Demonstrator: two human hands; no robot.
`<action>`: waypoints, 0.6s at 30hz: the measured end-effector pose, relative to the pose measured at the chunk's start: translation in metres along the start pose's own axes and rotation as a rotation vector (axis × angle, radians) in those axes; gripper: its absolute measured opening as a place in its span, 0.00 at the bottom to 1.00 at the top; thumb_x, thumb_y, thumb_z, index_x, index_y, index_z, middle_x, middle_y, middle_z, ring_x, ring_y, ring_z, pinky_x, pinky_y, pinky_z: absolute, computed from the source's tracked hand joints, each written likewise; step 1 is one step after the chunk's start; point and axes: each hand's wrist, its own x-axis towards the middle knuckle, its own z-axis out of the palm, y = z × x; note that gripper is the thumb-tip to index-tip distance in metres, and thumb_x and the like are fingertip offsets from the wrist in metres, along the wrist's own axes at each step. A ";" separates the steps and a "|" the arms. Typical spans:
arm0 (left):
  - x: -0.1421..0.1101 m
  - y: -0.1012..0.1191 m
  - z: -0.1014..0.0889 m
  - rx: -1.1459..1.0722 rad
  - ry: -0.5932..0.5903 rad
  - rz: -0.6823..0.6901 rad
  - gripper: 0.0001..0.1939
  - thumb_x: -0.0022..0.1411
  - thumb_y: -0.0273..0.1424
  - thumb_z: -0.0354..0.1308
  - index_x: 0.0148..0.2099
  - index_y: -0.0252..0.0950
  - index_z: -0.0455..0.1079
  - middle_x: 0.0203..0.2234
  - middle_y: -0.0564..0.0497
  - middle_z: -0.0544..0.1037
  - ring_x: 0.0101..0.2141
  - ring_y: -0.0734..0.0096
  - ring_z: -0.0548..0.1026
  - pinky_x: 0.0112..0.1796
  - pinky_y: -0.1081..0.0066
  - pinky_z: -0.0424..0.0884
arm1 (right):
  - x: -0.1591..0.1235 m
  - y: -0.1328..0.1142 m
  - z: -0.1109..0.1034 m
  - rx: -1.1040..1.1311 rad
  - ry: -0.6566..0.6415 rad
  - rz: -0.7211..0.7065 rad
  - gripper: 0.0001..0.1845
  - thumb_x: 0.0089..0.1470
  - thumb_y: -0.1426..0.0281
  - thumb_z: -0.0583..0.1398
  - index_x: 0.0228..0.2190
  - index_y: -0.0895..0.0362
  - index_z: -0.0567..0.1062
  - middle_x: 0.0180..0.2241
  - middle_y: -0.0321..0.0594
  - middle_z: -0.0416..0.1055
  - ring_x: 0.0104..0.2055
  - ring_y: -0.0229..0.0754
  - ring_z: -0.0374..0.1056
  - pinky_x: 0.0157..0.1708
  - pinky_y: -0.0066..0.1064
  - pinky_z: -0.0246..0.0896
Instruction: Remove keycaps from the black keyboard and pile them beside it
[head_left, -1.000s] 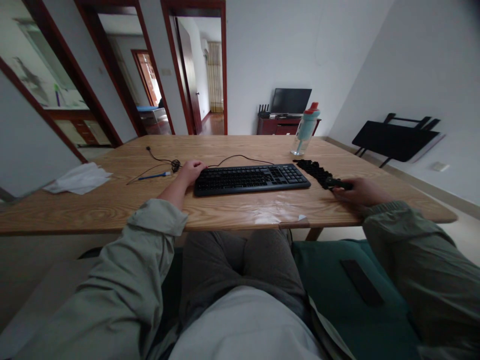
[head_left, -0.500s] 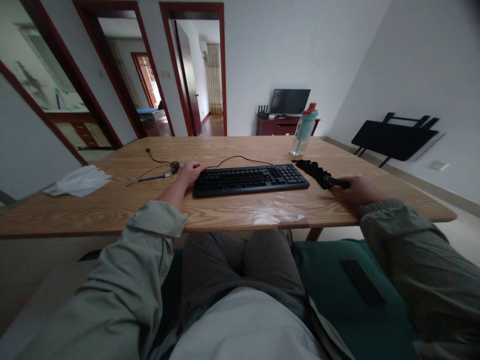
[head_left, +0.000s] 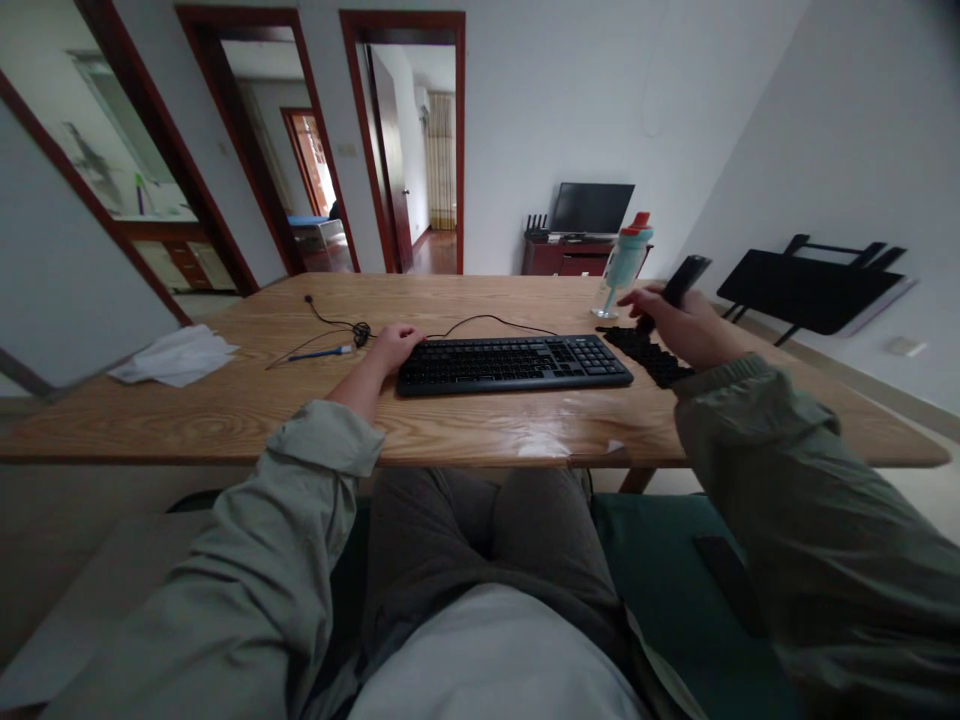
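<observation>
the right hand [head_left: 694, 328], fingers clamped on a black tool [head_left: 686, 280] at one o'clock, could tip the nearby bottle [head_left: 628, 262] by swinging wide, while the left hand [head_left: 394, 348], its grip unclear, is at the ten-o'clock corner of the twelve-o'clock keyboard [head_left: 510, 365].

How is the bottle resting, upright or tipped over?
Upright: the bottle stands on its base on the table, with its red top uppermost.

Right hand [head_left: 686, 322] gripping black object [head_left: 684, 282]
</observation>
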 end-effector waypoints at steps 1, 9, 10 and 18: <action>0.000 0.002 0.000 0.004 -0.002 0.006 0.15 0.55 0.38 0.52 0.32 0.34 0.75 0.33 0.44 0.79 0.38 0.59 0.74 0.42 0.65 0.68 | 0.008 -0.018 0.016 0.088 -0.003 -0.016 0.27 0.60 0.50 0.52 0.35 0.59 0.78 0.30 0.45 0.72 0.29 0.38 0.64 0.30 0.30 0.60; -0.007 0.012 -0.003 -0.001 -0.056 0.170 0.13 0.56 0.37 0.56 0.37 0.34 0.77 0.37 0.45 0.79 0.40 0.61 0.75 0.46 0.64 0.69 | 0.031 -0.106 0.179 0.390 -0.347 -0.019 0.29 0.54 0.44 0.55 0.25 0.59 0.72 0.20 0.37 0.66 0.21 0.33 0.58 0.23 0.28 0.55; -0.008 0.010 -0.005 -0.013 -0.068 0.190 0.14 0.56 0.38 0.57 0.38 0.34 0.77 0.37 0.45 0.79 0.40 0.62 0.75 0.46 0.64 0.69 | 0.030 -0.109 0.192 0.422 -0.378 -0.017 0.27 0.53 0.46 0.57 0.26 0.59 0.73 0.21 0.36 0.67 0.20 0.33 0.58 0.22 0.27 0.54; -0.017 0.011 -0.011 0.051 -0.195 0.238 0.17 0.54 0.38 0.63 0.44 0.37 0.78 0.40 0.47 0.80 0.41 0.62 0.76 0.44 0.65 0.70 | 0.018 -0.092 0.212 0.446 -0.333 -0.042 0.24 0.51 0.49 0.59 0.29 0.59 0.77 0.22 0.37 0.69 0.23 0.36 0.62 0.24 0.29 0.56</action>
